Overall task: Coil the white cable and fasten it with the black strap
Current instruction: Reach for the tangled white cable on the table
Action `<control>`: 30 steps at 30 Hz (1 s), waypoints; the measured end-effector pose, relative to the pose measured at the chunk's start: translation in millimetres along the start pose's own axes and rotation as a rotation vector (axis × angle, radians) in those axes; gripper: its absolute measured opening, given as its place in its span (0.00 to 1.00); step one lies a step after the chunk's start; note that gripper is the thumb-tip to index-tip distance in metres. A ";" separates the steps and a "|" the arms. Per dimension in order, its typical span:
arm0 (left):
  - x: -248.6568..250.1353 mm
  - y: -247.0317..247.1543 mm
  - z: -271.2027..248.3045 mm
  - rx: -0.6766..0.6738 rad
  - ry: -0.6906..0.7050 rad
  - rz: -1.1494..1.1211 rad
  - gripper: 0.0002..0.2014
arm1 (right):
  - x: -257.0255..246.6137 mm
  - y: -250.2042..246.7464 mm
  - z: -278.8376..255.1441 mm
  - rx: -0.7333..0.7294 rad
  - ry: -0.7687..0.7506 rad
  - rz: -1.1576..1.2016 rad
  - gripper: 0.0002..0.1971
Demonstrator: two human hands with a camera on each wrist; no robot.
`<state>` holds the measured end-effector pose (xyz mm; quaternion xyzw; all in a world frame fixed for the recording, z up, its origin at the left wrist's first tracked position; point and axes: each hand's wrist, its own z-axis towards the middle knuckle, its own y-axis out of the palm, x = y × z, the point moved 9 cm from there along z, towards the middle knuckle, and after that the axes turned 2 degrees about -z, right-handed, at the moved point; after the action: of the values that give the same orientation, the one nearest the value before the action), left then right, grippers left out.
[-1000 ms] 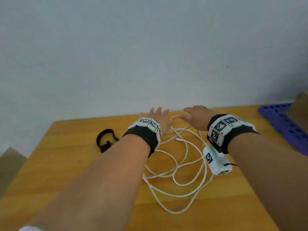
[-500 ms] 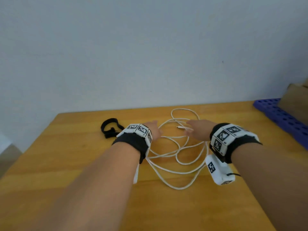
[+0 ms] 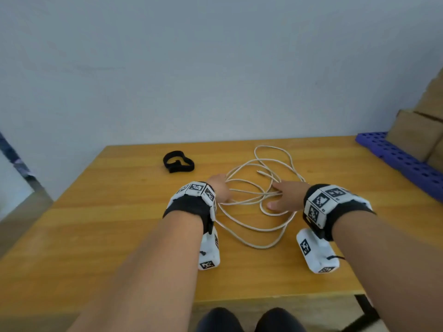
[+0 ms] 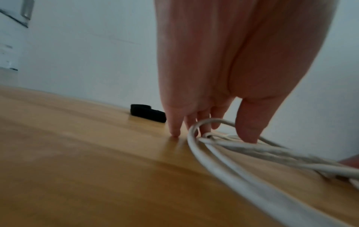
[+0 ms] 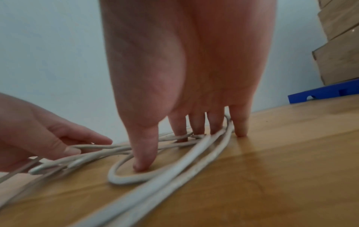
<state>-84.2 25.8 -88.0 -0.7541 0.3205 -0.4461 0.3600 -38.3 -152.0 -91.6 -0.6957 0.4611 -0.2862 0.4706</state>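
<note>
The white cable (image 3: 257, 236) lies in loose, overlapping loops on the wooden table (image 3: 119, 224), one plug end (image 3: 260, 173) free near the back. My left hand (image 3: 219, 189) rests on the loops' left side. Its straight fingers (image 4: 173, 122) touch the table, the thumb presses the cable (image 4: 242, 153), and a strand (image 5: 91, 146) runs between thumb and forefinger. My right hand (image 3: 279, 196) is spread over the loops' right side. Its fingertips (image 5: 240, 127) press down on table and cable (image 5: 194, 155), and its thumb stands inside a small loop. The black strap (image 3: 178, 161) lies curled at the back left, untouched (image 4: 147, 114).
A blue perforated tray (image 3: 405, 162) sits at the table's right edge with cardboard boxes (image 3: 417, 137) on it (image 5: 338, 55). A pale wall runs behind the table. The table's front edge (image 3: 263, 299) is near my knees.
Both hands have drawn back toward me and come down onto the cable, and the loops are bunched more closely between them. The strap has stayed in place.
</note>
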 end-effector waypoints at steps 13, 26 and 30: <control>-7.4 3.8 28.3 0.028 -0.118 -0.289 0.21 | -1.2 -17.9 6.6 0.003 -0.009 -0.088 0.29; -1.3 -24.1 19.5 0.235 0.036 -0.520 0.15 | -1.3 -23.5 19.9 0.148 -0.003 -0.008 0.14; 23.7 -64.9 7.2 0.352 0.107 -0.547 0.13 | 7.5 -35.9 8.3 0.155 -0.035 0.119 0.15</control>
<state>-57.8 43.4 -26.2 -0.7139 0.0426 -0.6139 0.3341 -14.9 -150.8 -62.2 -0.6335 0.4698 -0.2806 0.5471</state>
